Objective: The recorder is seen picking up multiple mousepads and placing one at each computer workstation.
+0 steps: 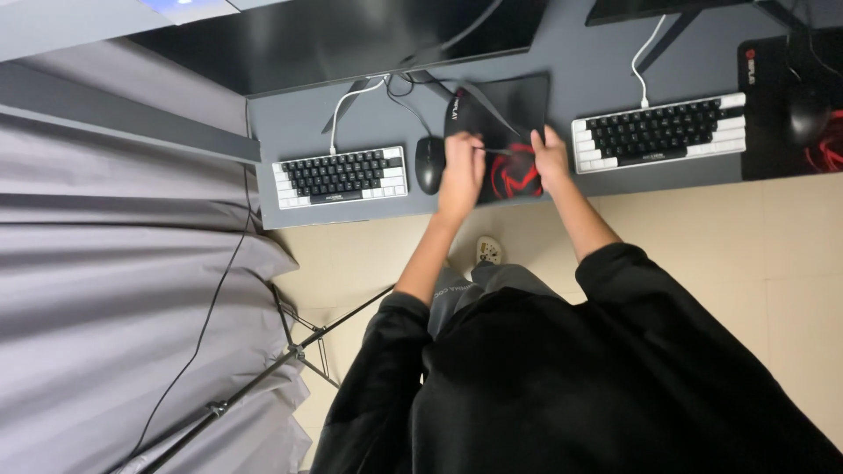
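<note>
Black sleeves reach toward the grey desk [562,61]. Left hand [462,172] and right hand [551,158] both press flat, fingers loosely spread, on the black-and-red mouse pad [509,132], gripping nothing.

Bare desk strip [562,189] btwn mouse [429,163] & right keyboard [659,132].

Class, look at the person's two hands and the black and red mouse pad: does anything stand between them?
Nothing visible: left hand and right hand rest directly on the mouse pad. The black mouse sits beside it.
</note>
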